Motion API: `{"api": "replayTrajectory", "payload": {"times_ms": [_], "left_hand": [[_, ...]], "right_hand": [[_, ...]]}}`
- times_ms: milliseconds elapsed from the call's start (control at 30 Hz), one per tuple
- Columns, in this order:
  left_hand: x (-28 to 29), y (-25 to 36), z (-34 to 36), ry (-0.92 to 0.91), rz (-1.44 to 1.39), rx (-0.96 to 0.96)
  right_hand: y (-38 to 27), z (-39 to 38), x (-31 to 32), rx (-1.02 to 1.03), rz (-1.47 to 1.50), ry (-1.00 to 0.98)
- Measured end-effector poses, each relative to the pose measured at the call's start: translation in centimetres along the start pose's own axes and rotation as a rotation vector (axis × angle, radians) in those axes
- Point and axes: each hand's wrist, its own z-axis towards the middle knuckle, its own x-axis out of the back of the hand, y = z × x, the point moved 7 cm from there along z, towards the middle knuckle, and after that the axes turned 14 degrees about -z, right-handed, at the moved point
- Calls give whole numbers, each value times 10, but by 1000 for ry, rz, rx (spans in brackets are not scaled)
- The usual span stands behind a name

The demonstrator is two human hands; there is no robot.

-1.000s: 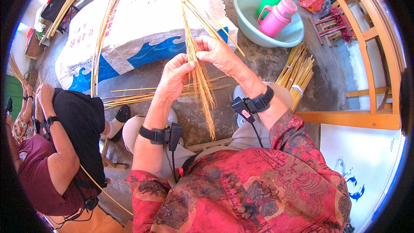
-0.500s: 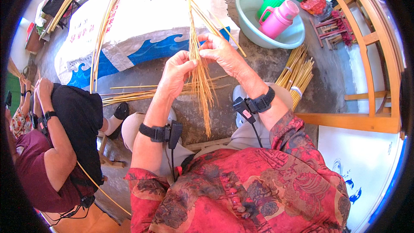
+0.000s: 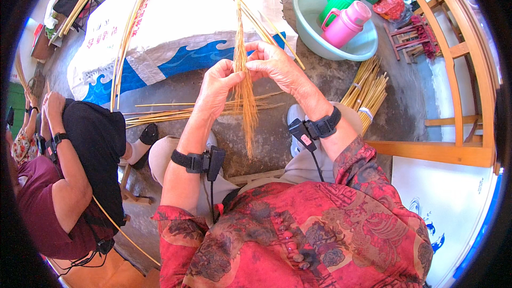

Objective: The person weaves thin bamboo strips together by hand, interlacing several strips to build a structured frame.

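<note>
A bundle of dry straw-coloured broom stalks [image 3: 246, 109] hangs in front of me, its bushy ends fanning downward and its stems running away over a white woven sack. My left hand [image 3: 220, 85] grips the bundle from the left, thumb laid across it. From the right, my right hand [image 3: 269, 66] pinches the same stalks slightly higher, thumb against fingers. The two hands nearly meet around it. Below them, loose long stalks [image 3: 160, 118] lie on the concrete floor, partly behind my left forearm.
The white and blue sack [image 3: 176, 32] spreads ahead with more stalks on it. Right of it stand a pale blue basin [image 3: 306, 34] holding green and pink flasks, tied stalk bundles [image 3: 365, 93] and a wooden frame [image 3: 453, 64]. A seated person [image 3: 58, 197] works at my left.
The bushy lower ends have drawn closer together and their tip sits a little higher. Both hands keep nearly the same place and grip.
</note>
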Motion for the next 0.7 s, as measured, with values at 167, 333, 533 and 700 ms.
{"api": "replayTrajectory", "payload": {"times_ms": [167,333,533,700], "left_hand": [[-2,0,-1,-4,3,18],[-3,-2,-2,-36,-50,39],[-4,-1,-1,-55,-312,62],[-6,-2,0,-70,-295,68]], "right_hand": [[2,0,1,21,-55,-2],[1,0,0,34,-100,-4],[-1,0,0,31,-32,-35],[-2,-2,-1,15,0,-57]]}}
